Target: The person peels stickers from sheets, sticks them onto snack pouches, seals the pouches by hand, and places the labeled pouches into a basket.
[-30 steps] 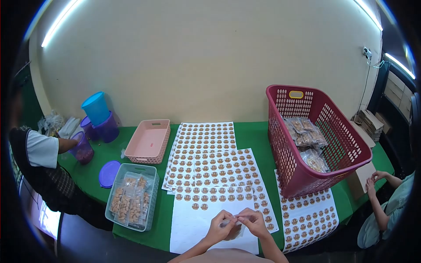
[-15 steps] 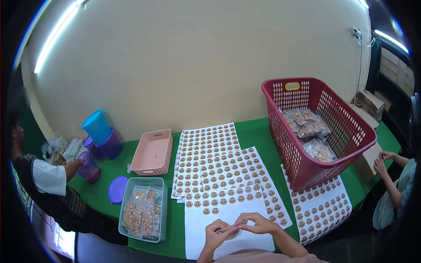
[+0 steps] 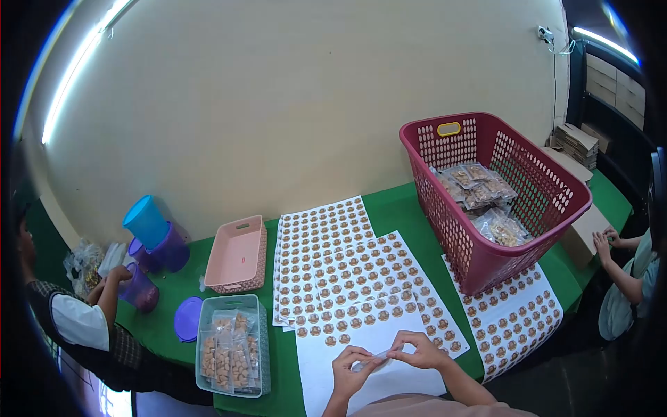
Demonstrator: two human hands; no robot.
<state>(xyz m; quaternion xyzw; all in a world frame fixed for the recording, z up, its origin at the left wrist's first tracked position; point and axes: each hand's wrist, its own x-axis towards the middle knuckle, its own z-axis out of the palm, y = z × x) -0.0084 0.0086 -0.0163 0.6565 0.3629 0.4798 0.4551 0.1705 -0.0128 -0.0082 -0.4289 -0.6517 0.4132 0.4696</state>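
Observation:
A small clear bag point(image 3: 375, 364) is pinched between my two hands, low over the bare lower part of a white sticker sheet point(image 3: 321, 368). My left hand point(image 3: 352, 370) grips its left side, and my right hand point(image 3: 419, 351) holds the right side with thumb and finger. What the bag holds is too small to tell. Round brown stickers fill the rows above my hands, on several overlapping sheets point(image 3: 323, 236). Left of the sheets, a grey-green basket point(image 3: 262, 361) holds packed bags of brown pieces point(image 3: 228, 351).
A pink basket point(image 3: 237, 256), a purple lid point(image 3: 187, 319) and purple and blue tubs point(image 3: 146, 221) stand left. A large maroon basket point(image 3: 445, 229) with bags stands right, partly on another sticker sheet point(image 3: 514, 320). One person point(image 3: 80, 320) is at the left, another point(image 3: 629, 285) at the right.
The view has shifted and tilted. My hands still pinch the small bag, now held flatter. At the left, the person's arm has drawn back from inside the purple tub to its rim.

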